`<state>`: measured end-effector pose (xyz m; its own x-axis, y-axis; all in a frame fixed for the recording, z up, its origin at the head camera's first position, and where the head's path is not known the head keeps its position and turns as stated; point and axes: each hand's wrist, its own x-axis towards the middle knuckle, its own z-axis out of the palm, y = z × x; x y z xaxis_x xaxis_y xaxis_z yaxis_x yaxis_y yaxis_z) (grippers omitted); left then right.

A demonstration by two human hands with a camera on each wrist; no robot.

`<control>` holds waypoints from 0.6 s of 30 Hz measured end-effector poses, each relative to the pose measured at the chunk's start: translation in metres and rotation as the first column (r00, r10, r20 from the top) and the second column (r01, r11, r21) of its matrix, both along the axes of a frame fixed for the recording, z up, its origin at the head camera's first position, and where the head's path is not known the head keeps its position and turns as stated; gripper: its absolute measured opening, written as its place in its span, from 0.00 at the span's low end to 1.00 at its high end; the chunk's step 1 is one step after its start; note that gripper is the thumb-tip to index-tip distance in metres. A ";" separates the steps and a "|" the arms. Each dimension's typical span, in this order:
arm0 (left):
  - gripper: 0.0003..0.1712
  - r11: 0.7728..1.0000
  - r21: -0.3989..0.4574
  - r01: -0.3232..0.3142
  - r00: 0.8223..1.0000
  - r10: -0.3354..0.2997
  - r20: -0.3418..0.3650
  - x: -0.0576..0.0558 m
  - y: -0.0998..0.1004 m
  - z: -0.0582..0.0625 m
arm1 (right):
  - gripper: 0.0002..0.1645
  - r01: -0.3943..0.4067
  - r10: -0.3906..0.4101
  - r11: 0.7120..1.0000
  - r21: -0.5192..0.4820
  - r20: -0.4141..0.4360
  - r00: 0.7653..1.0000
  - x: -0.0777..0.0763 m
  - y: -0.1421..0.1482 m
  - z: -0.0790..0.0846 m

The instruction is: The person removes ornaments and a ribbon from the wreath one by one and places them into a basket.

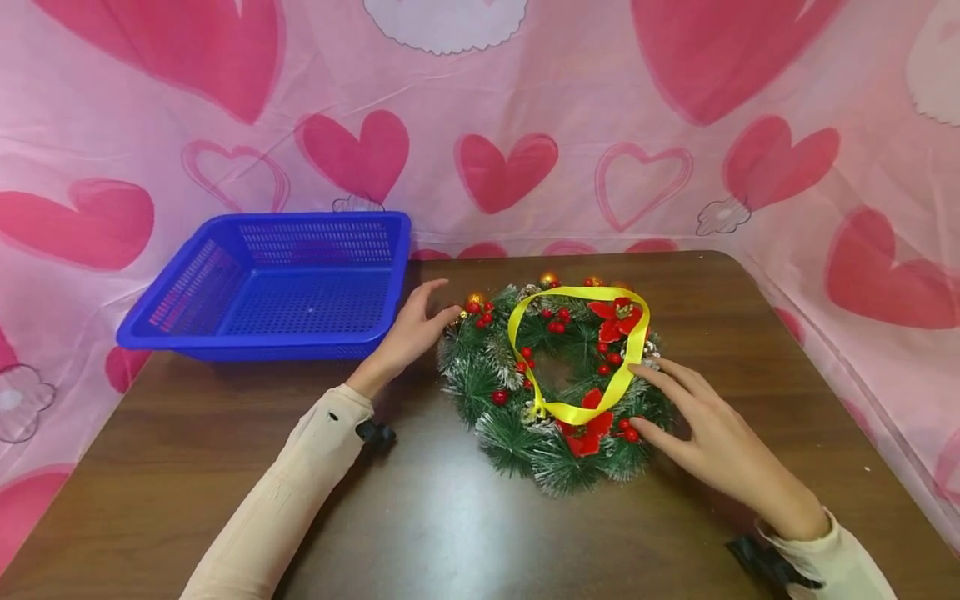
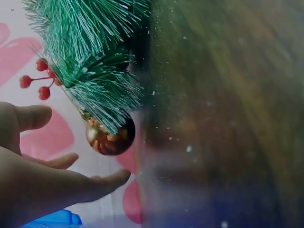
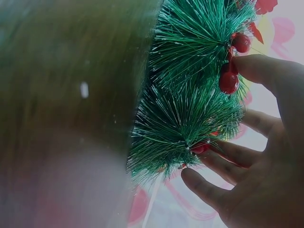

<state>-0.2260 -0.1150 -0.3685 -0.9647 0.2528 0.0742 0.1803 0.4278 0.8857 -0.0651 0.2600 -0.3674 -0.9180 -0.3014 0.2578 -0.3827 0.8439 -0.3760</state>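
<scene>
A green Christmas wreath [image 1: 480, 392] with frosted tips, red berries, red flowers and gold balls lies flat on the brown table. A yellow ribbon [image 1: 577, 293] forms a loop on top of it. At the wreath's upper left my left hand [image 1: 408, 333] reaches out with spread fingers, near a gold ball [image 2: 107, 137], and holds nothing. My right hand [image 1: 708, 437] is at the wreath's right side, its fingers loosely spread. In the right wrist view its thumb is close to red berries [image 3: 229, 81], and the fingertips are by the needles; firm contact is hard to tell.
A blue plastic basket [image 1: 240, 342] with slotted sides stands at the table's back left, beside my left forearm. A pink cloth with hearts [image 1: 506, 171] hangs behind the table [image 1: 420, 517]. Black wrist straps show at both sleeves.
</scene>
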 end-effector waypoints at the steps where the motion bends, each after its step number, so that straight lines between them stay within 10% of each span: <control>1: 0.34 1.000 0.005 0.011 1.000 -0.011 0.027 0.000 -0.001 -0.001 | 0.44 0.000 0.000 1.000 -0.001 0.000 1.000 0.000 0.000 0.000; 9: 0.30 0.993 0.050 0.109 0.987 -0.114 0.112 -0.002 -0.003 -0.005 | 0.44 -0.003 0.003 1.000 -0.014 0.001 1.000 -0.002 0.002 -0.002; 18: 0.20 0.995 -0.006 0.096 0.995 -0.096 0.042 -0.003 -0.004 -0.008 | 0.44 -0.006 0.006 1.000 -0.011 0.012 1.000 -0.002 0.002 -0.002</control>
